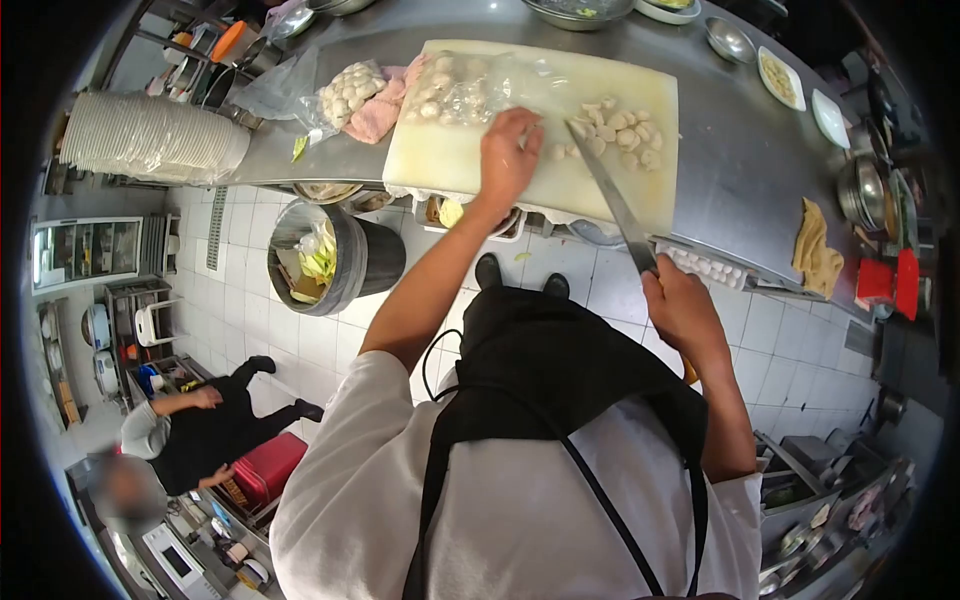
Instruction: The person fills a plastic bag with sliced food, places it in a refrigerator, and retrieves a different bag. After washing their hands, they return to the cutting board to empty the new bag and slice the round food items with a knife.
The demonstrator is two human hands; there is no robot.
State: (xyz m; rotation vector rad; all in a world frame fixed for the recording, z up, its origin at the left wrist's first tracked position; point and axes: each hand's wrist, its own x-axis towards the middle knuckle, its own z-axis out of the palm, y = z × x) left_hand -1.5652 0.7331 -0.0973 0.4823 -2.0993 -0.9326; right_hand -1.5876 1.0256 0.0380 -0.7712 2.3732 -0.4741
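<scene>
Two hands work over a white cutting board (pixel 450 160) on the steel counter (pixel 740 150). The left hand (pixel 508 152) lies palm down near the middle of the board, just beside a clear plastic bag (pixel 455 90) of pale round balls. Its fingers are bent and pressed toward the surface, and I cannot tell whether they pin a ball beneath them. The right hand (pixel 683 308) is off the near edge of the board, wrapped tight around the handle of a long knife (pixel 612 195). The blade slants up over the board, with its tip close to the left fingertips. A pile of cut pieces (pixel 620 128) sits at the far right of the board.

This looks like the pause between cuts in slicing the balls. The next cut calls for a ball set firmly under tucked fingertips and the blade lowered beside them, not over them. A bin (pixel 340 262) stands on the floor below the counter.
</scene>
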